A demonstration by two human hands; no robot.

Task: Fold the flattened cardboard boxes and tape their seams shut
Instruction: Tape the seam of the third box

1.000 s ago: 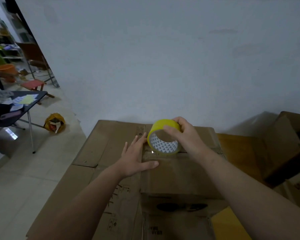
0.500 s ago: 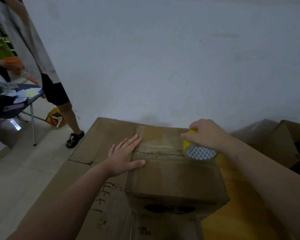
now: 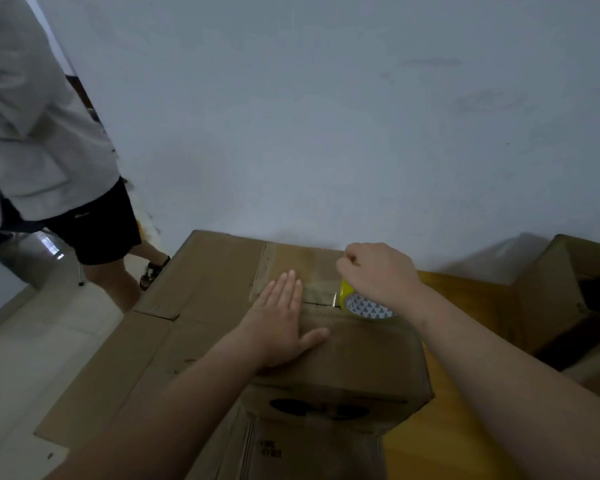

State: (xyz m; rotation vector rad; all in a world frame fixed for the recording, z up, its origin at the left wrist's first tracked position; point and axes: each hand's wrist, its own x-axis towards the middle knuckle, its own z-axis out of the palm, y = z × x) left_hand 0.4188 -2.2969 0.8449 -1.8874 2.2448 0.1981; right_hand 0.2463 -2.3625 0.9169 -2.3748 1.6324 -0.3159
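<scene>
A folded cardboard box (image 3: 361, 358) stands in front of me on a stack of flattened cardboard (image 3: 194, 292). My left hand (image 3: 281, 317) lies flat on the left part of the box top, fingers straight, over the seam. My right hand (image 3: 378, 275) grips a yellow tape roll (image 3: 364, 304) with a white patterned core, held on the seam at the right part of the box top. A strip of clear tape runs along the seam between my two hands.
A person in a grey shirt and black shorts (image 3: 49, 161) stands close at the left, beside the cardboard stack. An open cardboard box (image 3: 575, 292) sits at the right on a yellow wooden surface (image 3: 471, 296). A white wall rises just behind.
My right hand has pulled the tape roll from the middle of the box top to its right part, laying tape along the seam. The person at the left has walked closer.
</scene>
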